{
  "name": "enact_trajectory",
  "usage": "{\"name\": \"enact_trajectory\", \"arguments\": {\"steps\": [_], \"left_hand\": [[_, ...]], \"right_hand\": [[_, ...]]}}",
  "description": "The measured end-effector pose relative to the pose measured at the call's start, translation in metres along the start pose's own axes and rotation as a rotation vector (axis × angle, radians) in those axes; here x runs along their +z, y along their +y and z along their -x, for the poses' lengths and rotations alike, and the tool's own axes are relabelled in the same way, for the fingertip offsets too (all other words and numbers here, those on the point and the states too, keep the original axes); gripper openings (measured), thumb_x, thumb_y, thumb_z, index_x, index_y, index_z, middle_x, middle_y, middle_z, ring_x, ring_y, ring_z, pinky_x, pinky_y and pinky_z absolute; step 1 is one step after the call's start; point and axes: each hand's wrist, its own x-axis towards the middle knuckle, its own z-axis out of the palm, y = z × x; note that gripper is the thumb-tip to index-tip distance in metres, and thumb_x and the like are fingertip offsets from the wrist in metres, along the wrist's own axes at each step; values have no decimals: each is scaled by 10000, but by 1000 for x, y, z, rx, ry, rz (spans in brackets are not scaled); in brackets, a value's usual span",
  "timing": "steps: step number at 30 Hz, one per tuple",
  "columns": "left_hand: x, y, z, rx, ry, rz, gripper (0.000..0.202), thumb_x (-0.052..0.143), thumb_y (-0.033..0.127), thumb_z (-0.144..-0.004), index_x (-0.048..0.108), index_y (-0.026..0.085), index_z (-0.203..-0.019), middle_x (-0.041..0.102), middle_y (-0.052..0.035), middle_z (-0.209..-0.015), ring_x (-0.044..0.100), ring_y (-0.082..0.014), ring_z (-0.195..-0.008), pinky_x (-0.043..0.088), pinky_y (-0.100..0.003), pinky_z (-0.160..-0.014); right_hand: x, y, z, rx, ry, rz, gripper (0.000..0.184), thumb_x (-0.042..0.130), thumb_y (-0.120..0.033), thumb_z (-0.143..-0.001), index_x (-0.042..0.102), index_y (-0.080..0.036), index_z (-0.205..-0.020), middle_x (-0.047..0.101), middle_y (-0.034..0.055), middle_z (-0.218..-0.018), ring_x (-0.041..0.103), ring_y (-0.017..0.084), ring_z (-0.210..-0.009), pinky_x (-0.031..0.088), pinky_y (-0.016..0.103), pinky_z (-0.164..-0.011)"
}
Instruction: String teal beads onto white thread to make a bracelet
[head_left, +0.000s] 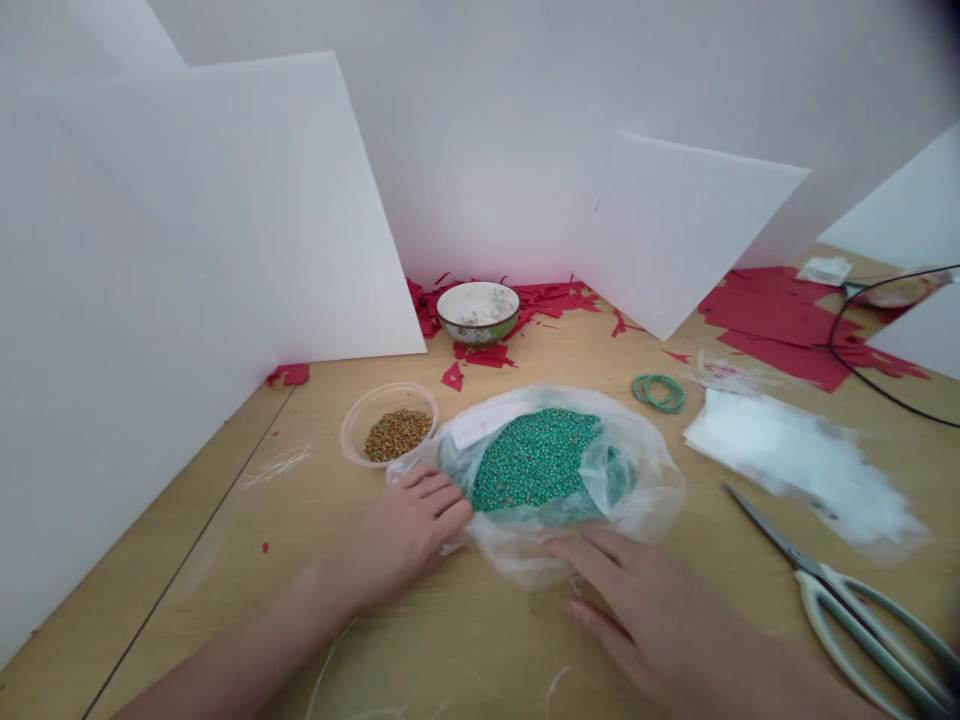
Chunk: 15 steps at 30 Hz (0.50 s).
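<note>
A clear plastic bag (660, 470) lies spread open with a heap of small green beads (540, 455) inside. At its near left edge, my left hand (420, 520) has its fingers curled together over the plastic, tips partly hidden. My right hand (637, 590) rests at the bag's near right edge, fingers touching the plastic and the thumb apart from them. A short pale strand shows faintly between that thumb and forefinger. Left of the bag, a round clear plastic tub (352, 425) holds gold-brown beads (399, 434).
Scissors (817, 575) lie open at right, below clear plastic packets (795, 455) and green beaded rings (660, 393). A patterned bowl (478, 312) stands behind among red paper scraps (559, 297). White boards (322, 220) lean around the table; a black cable (847, 365) curves at right.
</note>
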Motion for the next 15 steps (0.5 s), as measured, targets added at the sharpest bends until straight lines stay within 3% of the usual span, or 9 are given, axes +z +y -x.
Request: {"name": "enact_trajectory", "arguments": {"steps": [3, 6, 10, 12, 15], "left_hand": [[1, -2, -5, -142, 78, -36, 112, 469, 174, -911, 564, 180, -851, 645, -44, -811, 596, -209, -803, 459, -393, -812], [-2, 1, -22, -280, 79, -87, 128, 460, 199, -928, 558, 182, -849, 654, -45, -820, 615, -216, -805, 470, -396, -798], [-8, 9, -38, -298, 3, -138, 107, 478, 139, -901, 581, 167, -886, 668, -70, -848, 635, -254, -855, 459, -462, -880], [-15, 16, -38, -291, -19, -131, 148, 521, 132, -872, 595, 149, -999, 680, -89, -915, 639, -275, -917, 414, -519, -967], [-30, 24, -33, -264, -70, -66, 448, 595, 134, -823, 508, 158, -1262, 666, -109, -1107, 612, -286, -1059, 345, -553, -1049]], "right_hand": [[-15, -9, 6, 19, -47, -155, 439, 513, -157, -863, 495, -249, -1292, 675, 78, -1170, 662, 227, -1014, 556, 352, -836], [-32, -14, 15, 94, -22, -307, 418, 467, -173, -889, 469, -295, -1289, 696, 49, -1061, 681, 200, -883, 572, 299, -705], [-50, -13, 27, 137, 14, -460, 223, 376, -253, -963, 593, -288, -997, 658, 31, -815, 633, 183, -703, 528, 285, -605], [-56, -13, 29, 70, -1, -506, 245, 372, -255, -971, 591, -272, -863, 613, 18, -730, 599, 168, -651, 497, 273, -582], [-60, -14, 32, 23, -16, -423, 193, 410, -214, -955, 581, -283, -900, 611, 11, -781, 591, 159, -673, 485, 264, -595]]}}
